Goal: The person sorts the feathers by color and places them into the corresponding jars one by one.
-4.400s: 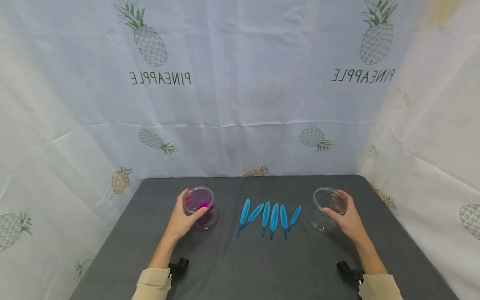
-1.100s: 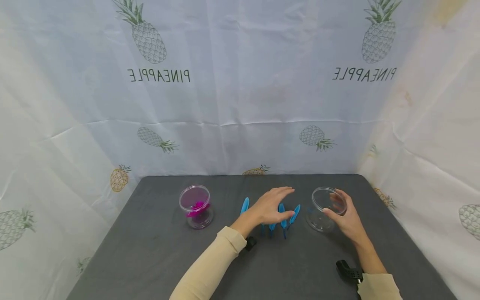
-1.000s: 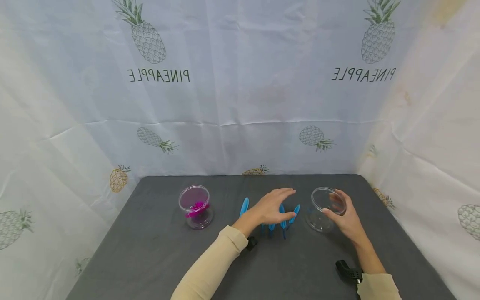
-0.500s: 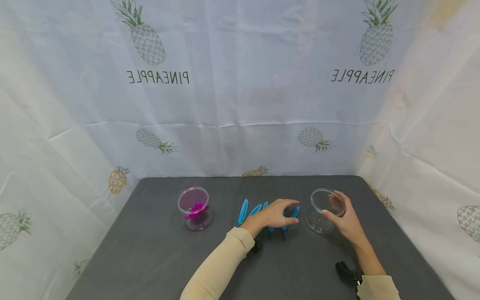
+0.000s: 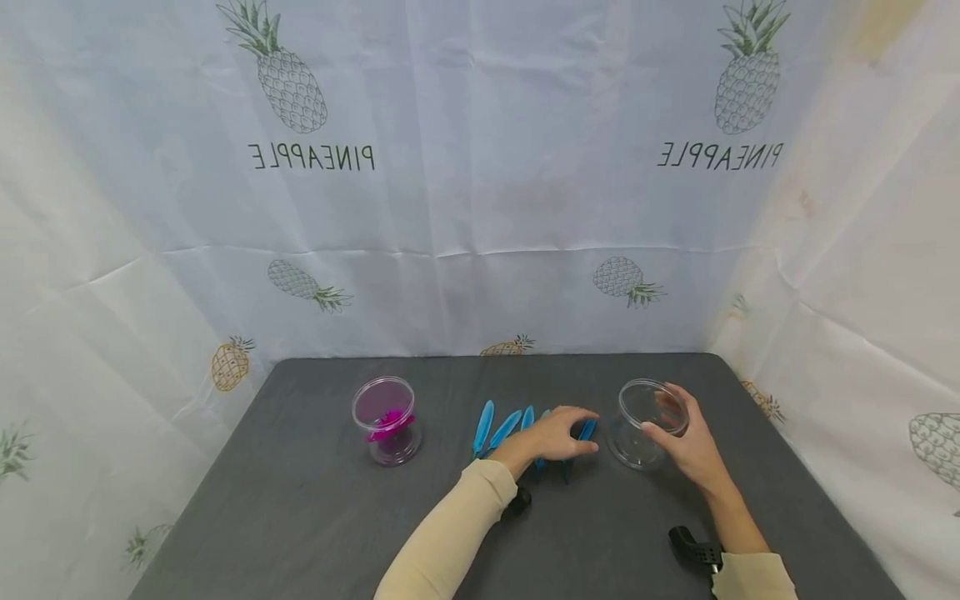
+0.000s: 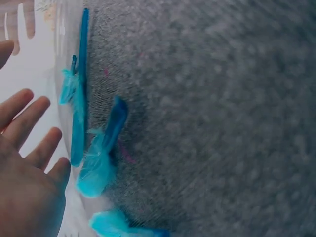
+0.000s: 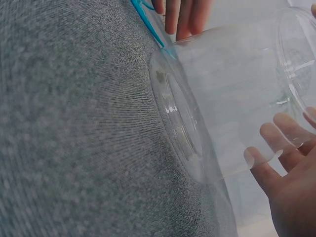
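Observation:
The left hand (image 5: 557, 435) hovers over the right part of a row of blue feathers (image 5: 504, 429), thumb and fingers apart, holding nothing. In the left wrist view its spread fingers (image 6: 43, 148) are beside the feathers (image 6: 96, 170). A clear footed cup (image 5: 637, 429) stands upright to the right of the row, with the right hand (image 5: 690, 442) gripping its right side near the rim. The right wrist view shows the fingertips against the cup wall (image 7: 222, 89). The left hand hides some of the feathers.
A second clear cup (image 5: 384, 400) with a magenta item (image 5: 390, 425) inside stands at the left of the dark tabletop (image 5: 315, 517). A pineapple-print cloth (image 5: 480, 200) hangs behind and at the sides. A black wrist device (image 5: 693, 548) is by the right sleeve.
The left hand has let go of the left cup and moved right over the feathers, lately shifting slightly towards the near edge. The right hand keeps its grip on the right cup.

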Action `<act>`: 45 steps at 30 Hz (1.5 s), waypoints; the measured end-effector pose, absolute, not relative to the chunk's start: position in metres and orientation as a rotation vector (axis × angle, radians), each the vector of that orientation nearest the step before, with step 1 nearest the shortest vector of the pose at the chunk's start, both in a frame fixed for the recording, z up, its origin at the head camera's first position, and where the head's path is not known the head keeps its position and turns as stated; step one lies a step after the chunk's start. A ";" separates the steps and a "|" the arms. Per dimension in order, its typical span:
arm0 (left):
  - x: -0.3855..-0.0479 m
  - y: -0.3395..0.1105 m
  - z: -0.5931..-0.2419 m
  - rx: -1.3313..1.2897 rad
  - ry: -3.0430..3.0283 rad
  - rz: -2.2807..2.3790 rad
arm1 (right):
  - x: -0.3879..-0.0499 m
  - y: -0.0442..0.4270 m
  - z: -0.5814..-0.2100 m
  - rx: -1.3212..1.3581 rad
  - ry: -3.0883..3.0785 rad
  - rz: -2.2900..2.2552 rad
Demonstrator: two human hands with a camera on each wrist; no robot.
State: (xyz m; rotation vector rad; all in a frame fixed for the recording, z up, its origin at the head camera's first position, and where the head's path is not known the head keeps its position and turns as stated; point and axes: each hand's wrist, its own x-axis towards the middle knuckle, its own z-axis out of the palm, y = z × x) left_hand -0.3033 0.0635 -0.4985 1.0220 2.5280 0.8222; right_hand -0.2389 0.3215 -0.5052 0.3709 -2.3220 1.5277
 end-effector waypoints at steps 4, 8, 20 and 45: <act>-0.303 0.065 -0.500 1.036 2.545 0.750 | -0.239 0.322 -0.505 0.371 -2.320 1.531; -0.302 0.064 -0.501 1.022 2.566 0.669 | -0.239 0.322 -0.506 0.375 -2.321 1.518; -0.304 0.058 -0.501 1.064 2.551 0.603 | -0.240 0.322 -0.506 0.385 -2.314 1.505; -0.298 0.058 -0.496 1.048 2.573 0.766 | -0.240 0.322 -0.505 0.391 -2.306 1.522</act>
